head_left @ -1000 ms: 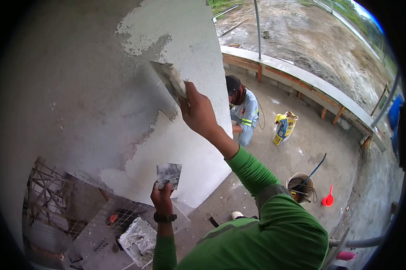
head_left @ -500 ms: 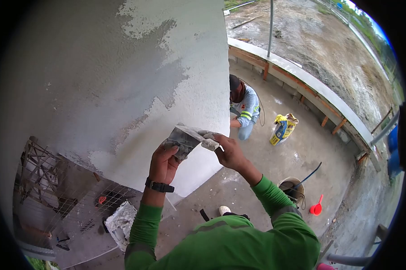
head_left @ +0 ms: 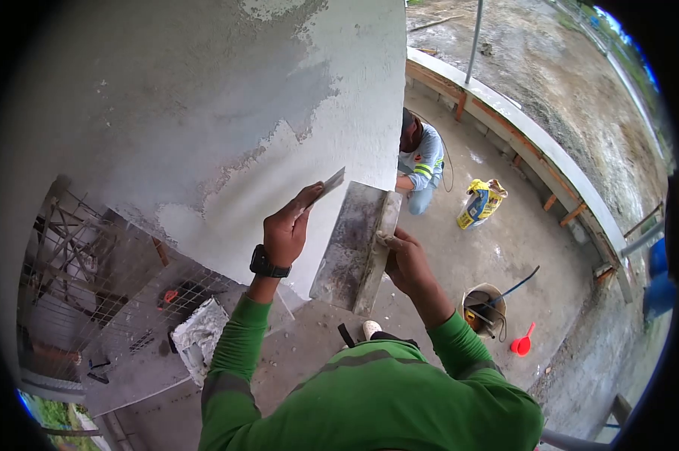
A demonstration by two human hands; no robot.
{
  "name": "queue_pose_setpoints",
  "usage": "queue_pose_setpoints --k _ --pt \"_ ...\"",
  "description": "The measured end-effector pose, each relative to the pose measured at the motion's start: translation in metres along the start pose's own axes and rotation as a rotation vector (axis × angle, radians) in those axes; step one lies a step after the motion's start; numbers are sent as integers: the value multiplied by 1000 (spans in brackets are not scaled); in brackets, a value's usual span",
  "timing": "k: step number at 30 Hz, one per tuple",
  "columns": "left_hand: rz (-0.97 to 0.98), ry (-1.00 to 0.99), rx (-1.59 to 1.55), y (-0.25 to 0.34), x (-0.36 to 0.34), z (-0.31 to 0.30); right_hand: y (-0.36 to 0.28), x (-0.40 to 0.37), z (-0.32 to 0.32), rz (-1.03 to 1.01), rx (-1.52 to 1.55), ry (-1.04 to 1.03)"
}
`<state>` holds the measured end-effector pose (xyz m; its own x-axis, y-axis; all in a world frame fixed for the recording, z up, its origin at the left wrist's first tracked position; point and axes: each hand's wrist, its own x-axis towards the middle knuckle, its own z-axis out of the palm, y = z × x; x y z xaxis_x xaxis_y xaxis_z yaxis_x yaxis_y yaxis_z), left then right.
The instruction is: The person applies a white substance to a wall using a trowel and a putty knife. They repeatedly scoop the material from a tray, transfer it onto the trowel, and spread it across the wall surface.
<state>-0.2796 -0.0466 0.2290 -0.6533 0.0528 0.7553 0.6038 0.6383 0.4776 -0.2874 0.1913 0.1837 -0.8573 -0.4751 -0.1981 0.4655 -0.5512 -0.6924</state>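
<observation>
My left hand (head_left: 285,234), a black watch on its wrist, is closed around a putty knife (head_left: 333,181) whose thin grey blade shows nearly edge-on, pointing up and right. In my right hand (head_left: 412,264) is a wide skimming blade (head_left: 345,244), gripped by the pale bar along its right edge. Its flat grey face is smeared with plaster and turned toward me. The two tools are apart, just in front of a wall (head_left: 234,192) with white plaster over a rougher grey surface.
Past the wall's corner a co-worker (head_left: 422,161) crouches. A yellow and blue bag (head_left: 481,203), a bucket (head_left: 484,304) with tools and a red dipper (head_left: 523,342) stand on the right. Lower left are a plaster-covered container (head_left: 200,336) and wire mesh (head_left: 129,301). A low wall (head_left: 535,135) borders the floor.
The tools have separated: the putty knife has moved up and left of the skimming blade. My right hand has lowered and turned the blade's broad face toward me.
</observation>
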Motion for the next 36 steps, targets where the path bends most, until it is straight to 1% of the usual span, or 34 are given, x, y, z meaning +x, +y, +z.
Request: queue_pose_setpoints --k 1,2,4,8,9,10,11,12,13,14,15,16,17,18,19,20,21,22,23,24,25,26,27,28,29,31,32,33,34,35,36 --pt "12 -84 31 4 0 -5 -2 -6 17 36 46 -46" --pt "42 -141 101 12 -1 -9 -6 -11 32 37 46 -45" --pt "161 -165 121 2 -8 -18 -13 -18 53 2 64 -105" --pt "158 -115 247 -11 -25 -50 -11 -12 50 -17 50 -147" --pt "96 -116 284 -16 -36 -56 -15 -9 51 -23 44 -153" --pt "38 -119 319 -20 -46 -62 -22 -3 52 -92 30 -172" --pt "-63 -122 292 -19 -60 -65 -33 4 53 -166 16 -193" --pt "-150 -72 204 -25 -79 -68 -48 11 57 -261 29 -220" --pt "-220 -55 202 -21 -94 -73 -67 21 62 -408 -67 -183" --pt "-300 -30 190 -16 -110 -77 -88 28 74 -548 -210 -74" --pt "-366 0 184 -11 -127 -82 -104 56 68 -727 -355 -10" --pt "-387 12 206 -15 -148 -87 -123 79 69 -956 -581 65" --pt "-490 17 224 -13 -167 -93 -141 102 71 -1213 -839 195" --pt "-615 19 234 -11 -186 -99 -158 120 76 -1211 -1089 457" --pt "-741 21 246 -8 -204 -105 -167 141 85 -1283 -1120 600" --pt "-744 70 254 -5 -220 -110 -174 160 92 -1308 -1199 676" --pt "-746 121 261 -2 -232 -115 -177 178 103 -1224 -1228 763" --pt "-737 119 260 -2 -240 -118 -173 199 112 -1267 -1241 793" --pt "-712 148 277 -2 -247 -122 -161 206 128 -1283 -1280 750" --pt "-692 174 293 -1 -254 -125 -141 221 145 -1184 -1309 719" --pt "-694 198 279 -2 -255 -124 -112 224 158 -1300 -1373 685" --pt "-687 195 279 -4 -250 -124 -86 218 168 -1294 -1447 629" --pt "-691 191 267 -4 -248 -121 -64 204 171 -1297 -1449 532" --pt "-696 188 253 -3 -246 -116 -49 186 166 -1457 -1367 450" --pt "-698 183 250 -2 -243 -112 -42 163 160 -1324 -1351 391" --pt "-802 158 180 0 -238 -105 -33 125 135 -1281 -1273 331" --pt "-805 159 177 -3 -242 -100 -32 112 117 -1128 -1242 382" --pt "-753 214 137 -9 -253 -94 -31 102 98 -972 -1206 428" --pt "-699 275 98 -15 -261 -86 -27 111 65 -867 -1156 488" --pt "-709 284 99 -18 -269 -81 -25 123 32 -790 -1119 557" --pt "-807 258 77 -18 -281 -78 -13 158 -20 -713 -1032 585"
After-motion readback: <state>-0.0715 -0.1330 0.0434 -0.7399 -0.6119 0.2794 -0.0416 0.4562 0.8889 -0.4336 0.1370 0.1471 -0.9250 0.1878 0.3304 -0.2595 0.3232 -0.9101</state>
